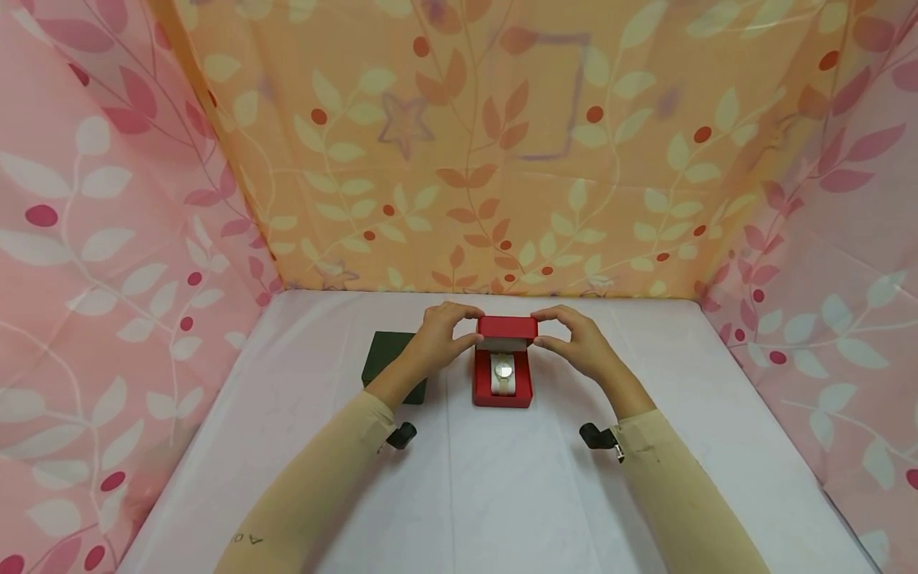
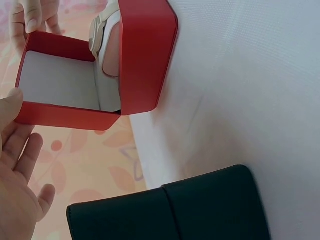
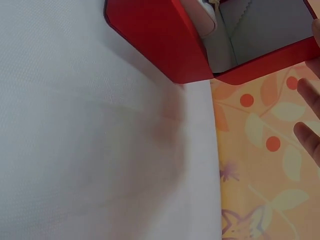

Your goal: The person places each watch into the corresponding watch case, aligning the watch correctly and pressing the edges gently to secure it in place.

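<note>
A red watch box (image 1: 504, 402) sits on the white cloth with its lid (image 1: 507, 327) raised. Inside, a pale-strapped watch (image 1: 504, 369) is wrapped round a white cushion. My left hand (image 1: 439, 339) pinches the lid's left end between thumb and fingers, while my right hand (image 1: 584, 344) holds its right end the same way. From the left wrist, the lid's white lining (image 2: 60, 80) faces the camera and the left thumb (image 2: 11, 105) lies on the lid's edge. The right wrist view catches only some right fingers (image 3: 312, 97) at the frame's edge, beside the lid.
A dark green box (image 1: 387, 351) stands left of the red one, partly behind my left forearm; its closed seam shows in the left wrist view. White cloth (image 1: 516, 494) covers the table. Patterned orange sheeting (image 1: 459, 199) hangs behind it, with pink sheeting (image 1: 93, 319) at the sides.
</note>
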Action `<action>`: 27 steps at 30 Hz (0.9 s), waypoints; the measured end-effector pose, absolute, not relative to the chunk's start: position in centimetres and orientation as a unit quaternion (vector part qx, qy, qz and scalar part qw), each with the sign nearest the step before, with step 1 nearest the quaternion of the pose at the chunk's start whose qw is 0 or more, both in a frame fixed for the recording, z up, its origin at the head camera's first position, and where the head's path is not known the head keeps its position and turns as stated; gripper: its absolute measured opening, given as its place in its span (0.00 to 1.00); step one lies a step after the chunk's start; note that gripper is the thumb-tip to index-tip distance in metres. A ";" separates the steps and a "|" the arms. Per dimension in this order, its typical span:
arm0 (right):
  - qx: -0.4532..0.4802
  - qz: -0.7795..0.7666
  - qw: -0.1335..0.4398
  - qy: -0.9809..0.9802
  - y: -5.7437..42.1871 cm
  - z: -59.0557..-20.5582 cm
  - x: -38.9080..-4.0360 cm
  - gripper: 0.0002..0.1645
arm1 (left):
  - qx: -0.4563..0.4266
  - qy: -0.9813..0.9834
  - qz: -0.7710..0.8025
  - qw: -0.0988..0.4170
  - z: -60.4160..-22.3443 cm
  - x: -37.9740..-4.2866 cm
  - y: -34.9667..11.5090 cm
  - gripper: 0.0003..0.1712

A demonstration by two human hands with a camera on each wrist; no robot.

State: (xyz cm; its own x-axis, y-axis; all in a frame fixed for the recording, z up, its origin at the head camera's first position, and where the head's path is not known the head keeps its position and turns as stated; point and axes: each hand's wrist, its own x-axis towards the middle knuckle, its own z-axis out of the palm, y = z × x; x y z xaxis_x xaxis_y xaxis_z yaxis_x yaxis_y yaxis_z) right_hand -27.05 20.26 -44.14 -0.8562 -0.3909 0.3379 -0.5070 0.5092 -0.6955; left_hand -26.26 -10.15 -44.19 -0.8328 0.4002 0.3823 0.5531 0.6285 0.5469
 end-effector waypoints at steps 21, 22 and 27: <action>0.259 0.443 0.060 -0.856 20.5 -44.7 -27.0 0.27 | -0.258 -0.888 -0.368 0.097 -44.4 -25.6 -10.1 0.25; 0.260 0.445 0.060 -0.855 20.5 -44.7 -27.0 0.27 | -0.259 -0.887 -0.370 0.098 -44.4 -25.6 -10.1 0.25; 0.264 0.456 0.060 -0.848 20.5 -44.9 -26.8 0.25 | -0.263 -0.885 -0.371 0.101 -44.6 -25.6 -10.1 0.25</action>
